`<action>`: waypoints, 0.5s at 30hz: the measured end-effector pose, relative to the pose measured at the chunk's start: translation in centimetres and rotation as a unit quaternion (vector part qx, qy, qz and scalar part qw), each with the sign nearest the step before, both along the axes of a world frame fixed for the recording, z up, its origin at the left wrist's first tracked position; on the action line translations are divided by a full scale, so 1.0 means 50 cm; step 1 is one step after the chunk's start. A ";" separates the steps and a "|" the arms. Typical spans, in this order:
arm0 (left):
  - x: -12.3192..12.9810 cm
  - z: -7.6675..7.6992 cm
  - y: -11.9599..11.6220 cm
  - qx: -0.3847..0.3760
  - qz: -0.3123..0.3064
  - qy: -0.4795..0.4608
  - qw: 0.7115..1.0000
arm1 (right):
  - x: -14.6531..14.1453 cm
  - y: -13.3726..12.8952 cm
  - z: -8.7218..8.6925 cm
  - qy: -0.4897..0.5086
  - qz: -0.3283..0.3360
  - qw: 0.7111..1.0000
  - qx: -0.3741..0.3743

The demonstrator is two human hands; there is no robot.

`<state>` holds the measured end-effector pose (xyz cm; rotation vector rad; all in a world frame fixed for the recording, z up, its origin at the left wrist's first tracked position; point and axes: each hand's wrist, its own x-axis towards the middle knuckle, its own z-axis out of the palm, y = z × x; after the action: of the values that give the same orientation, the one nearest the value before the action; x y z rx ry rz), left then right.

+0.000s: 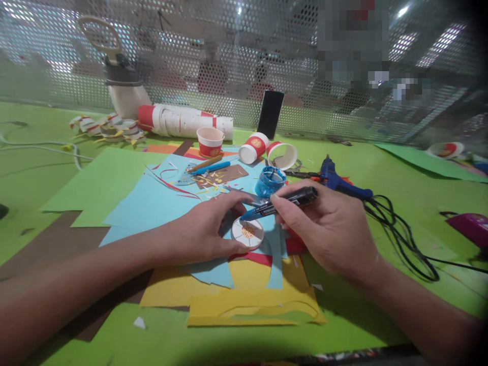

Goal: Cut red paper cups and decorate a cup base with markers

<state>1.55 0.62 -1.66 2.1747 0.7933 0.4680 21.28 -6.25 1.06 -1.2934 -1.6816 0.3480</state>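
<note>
A small white disc (237, 231) with dark lines and an orange patterned centre lies over the coloured papers. My left hand (206, 226) grips it by the edge between thumb and fingers. In my right hand (320, 223) is a blue and black permanent marker (282, 202), its tip at the disc's upper edge. Just behind the marker stands an open jar (267, 183) smeared with blue. Light blue paper (133, 203) and yellow paper (213, 310) spread around and under the disc.
At the right are a blue glue gun (339, 183), its black cable (396, 229) and a magenta tool (470, 227). Red and white paper cups (211, 145), a phone (270, 114) and a cup stack (183, 122) stand or lie behind. A mesh screen (171, 51) closes the back.
</note>
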 end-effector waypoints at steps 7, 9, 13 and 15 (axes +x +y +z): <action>-0.002 -0.003 0.002 0.003 0.001 0.004 1.000 | 0.001 0.000 0.000 0.012 -0.010 1.000 0.006; -0.002 -0.002 0.002 0.004 0.000 0.003 1.000 | 0.000 0.000 -0.001 0.015 -0.007 1.000 0.001; 0.000 0.002 0.000 0.006 -0.004 0.002 1.000 | -0.002 0.000 -0.001 0.014 0.004 1.000 -0.014; 0.000 0.003 -0.001 0.006 -0.003 0.002 1.000 | -0.003 0.000 -0.002 0.010 0.004 1.000 -0.015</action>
<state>1.57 0.58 -1.49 2.1899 0.7887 0.4673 21.15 -6.24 0.97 -1.3013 -1.6704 0.3924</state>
